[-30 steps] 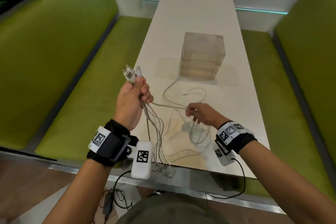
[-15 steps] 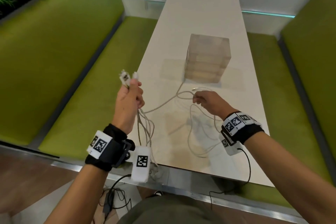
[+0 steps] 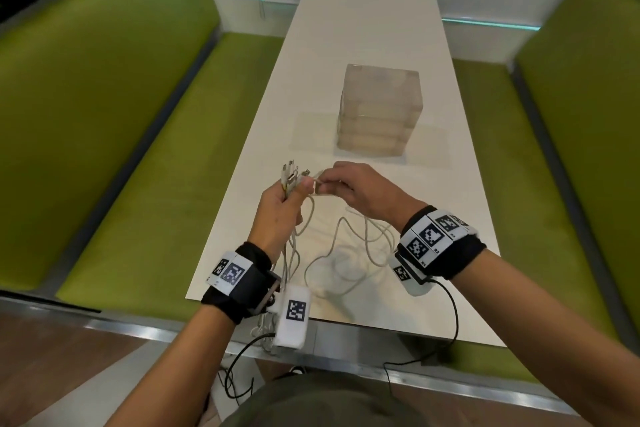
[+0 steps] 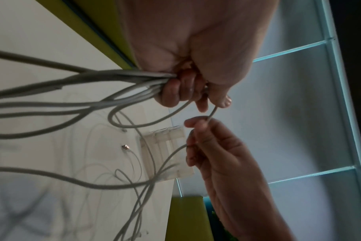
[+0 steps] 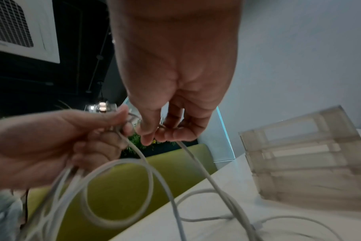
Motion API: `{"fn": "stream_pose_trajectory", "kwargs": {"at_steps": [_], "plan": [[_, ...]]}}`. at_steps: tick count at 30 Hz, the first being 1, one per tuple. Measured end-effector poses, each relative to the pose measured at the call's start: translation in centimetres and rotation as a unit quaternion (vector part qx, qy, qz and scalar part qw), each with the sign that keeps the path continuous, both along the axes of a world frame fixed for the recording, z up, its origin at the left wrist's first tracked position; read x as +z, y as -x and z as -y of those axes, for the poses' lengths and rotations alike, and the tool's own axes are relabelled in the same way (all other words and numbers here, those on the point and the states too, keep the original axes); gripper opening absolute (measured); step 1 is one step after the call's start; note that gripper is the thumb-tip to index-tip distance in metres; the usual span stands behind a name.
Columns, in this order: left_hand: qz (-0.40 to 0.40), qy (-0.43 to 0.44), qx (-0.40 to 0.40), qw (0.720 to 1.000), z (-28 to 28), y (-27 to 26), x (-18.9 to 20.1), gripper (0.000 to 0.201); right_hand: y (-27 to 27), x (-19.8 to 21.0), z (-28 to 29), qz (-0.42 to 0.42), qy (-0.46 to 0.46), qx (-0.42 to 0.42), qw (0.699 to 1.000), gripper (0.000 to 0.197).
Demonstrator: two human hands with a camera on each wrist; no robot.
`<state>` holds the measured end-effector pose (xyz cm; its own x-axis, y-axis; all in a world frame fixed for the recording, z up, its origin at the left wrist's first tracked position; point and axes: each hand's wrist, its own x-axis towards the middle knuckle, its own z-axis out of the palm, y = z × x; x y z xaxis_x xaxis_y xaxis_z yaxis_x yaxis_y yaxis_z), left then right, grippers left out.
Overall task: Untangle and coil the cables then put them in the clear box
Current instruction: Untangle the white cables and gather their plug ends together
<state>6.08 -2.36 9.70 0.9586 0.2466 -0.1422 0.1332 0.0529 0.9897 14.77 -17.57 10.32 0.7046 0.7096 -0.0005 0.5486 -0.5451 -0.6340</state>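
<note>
My left hand (image 3: 282, 204) grips a bundle of white cables (image 3: 294, 246) just below their plugs (image 3: 290, 174), which stick up above the fist. From the fist the cables (image 4: 76, 91) hang down in tangled loops onto the white table (image 3: 367, 45). My right hand (image 3: 356, 189) pinches the end of one white cable (image 4: 211, 113) right beside the left thumb. That cable (image 5: 196, 163) trails down to the table. The clear box (image 3: 379, 111) stands closed on the table beyond both hands, also seen in the right wrist view (image 5: 307, 156).
Green bench seats (image 3: 145, 166) run along both sides of the table, with high green backs (image 3: 588, 97). A loose plug (image 4: 125, 146) lies on the table among thin cable loops. Black wrist-camera leads (image 3: 450, 315) hang off the table's near edge.
My right hand has carried a cable end up and left from the table to the left fist. The left hand has moved right, over the table edge, still holding the bundle.
</note>
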Motion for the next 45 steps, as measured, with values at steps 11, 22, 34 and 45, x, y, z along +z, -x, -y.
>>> {"fn": "stream_pose_trajectory", "kwargs": {"at_steps": [11, 22, 34, 45], "plan": [[0.104, 0.095, 0.104, 0.985, -3.2, 1.5, 2.7, 0.027, -3.4, -4.5, 2.5, -0.014, 0.200, -0.096, 0.975, 0.019], [0.036, -0.007, 0.107, 0.994, -2.8, 0.8, 1.8, 0.018, -2.5, -2.5, 1.4, 0.018, 0.130, -0.097, 0.987, 0.024], [-0.020, -0.014, 0.030, 0.999, 1.7, -1.1, 0.7, 0.013, 0.6, -0.4, -0.4, 0.071, 0.110, -0.011, 0.991, 0.024], [0.057, 0.032, 0.161, 0.985, -2.2, -0.1, 2.1, 0.014, -2.8, -3.5, 0.3, 0.054, 0.120, -0.059, 0.990, 0.016]]}}
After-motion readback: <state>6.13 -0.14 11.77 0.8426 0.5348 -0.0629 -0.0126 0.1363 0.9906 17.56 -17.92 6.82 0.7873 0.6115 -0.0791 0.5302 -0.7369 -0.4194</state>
